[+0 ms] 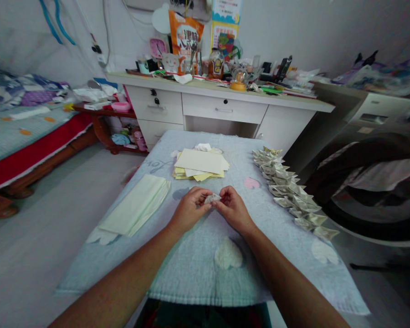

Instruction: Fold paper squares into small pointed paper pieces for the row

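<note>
Between my two hands is a small folded piece of paper (212,198), greyish with print-like marks. My left hand (190,206) pinches its left side, and my right hand (233,207) pinches the right side with curled fingers. Just beyond them lies a stack of cream and yellow paper sheets (202,160), with a crumpled white bit behind it. To the left rests a pale green folded sheet pile (135,205). Along the table's right side stand rows of folded paper boats (290,191), pointed and greyish.
A light blue quilted cloth (198,269) covers the table. Behind it is a white desk (222,107) crowded with jars, a clock and an orange snack bag (185,41). A front-loading washing machine (372,173) stands at the right, a bed (30,132) at the left.
</note>
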### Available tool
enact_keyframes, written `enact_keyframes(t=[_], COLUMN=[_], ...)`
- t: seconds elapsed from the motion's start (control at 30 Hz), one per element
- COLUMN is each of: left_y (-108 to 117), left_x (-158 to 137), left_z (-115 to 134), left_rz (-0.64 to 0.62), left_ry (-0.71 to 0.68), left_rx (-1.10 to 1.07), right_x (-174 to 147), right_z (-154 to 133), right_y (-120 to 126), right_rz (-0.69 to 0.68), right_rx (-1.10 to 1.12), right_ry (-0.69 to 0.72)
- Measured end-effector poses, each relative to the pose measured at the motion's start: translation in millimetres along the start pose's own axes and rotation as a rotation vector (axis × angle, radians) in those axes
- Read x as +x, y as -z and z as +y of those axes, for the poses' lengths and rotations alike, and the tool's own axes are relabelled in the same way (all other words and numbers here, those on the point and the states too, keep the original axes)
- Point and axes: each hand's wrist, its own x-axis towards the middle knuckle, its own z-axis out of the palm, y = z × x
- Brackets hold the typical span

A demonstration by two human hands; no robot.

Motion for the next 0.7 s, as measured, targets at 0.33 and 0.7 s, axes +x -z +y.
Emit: enact_keyframes(t=[0.33,0.7], left_y=[-3,2], left_x=[-3,-3], left_z=[0,11], left_rz=[0.010,-0.047], left_ry=[0.042,0.107], left_rx=[-0.064,-0.153], right_x=[-3,-7], right_z=[-5,-15], right_y=[-2,3], right_rz=[-0.035,-0.083], right_rx=[0.024,-0.026], right_ry=[-0.009,0.059])
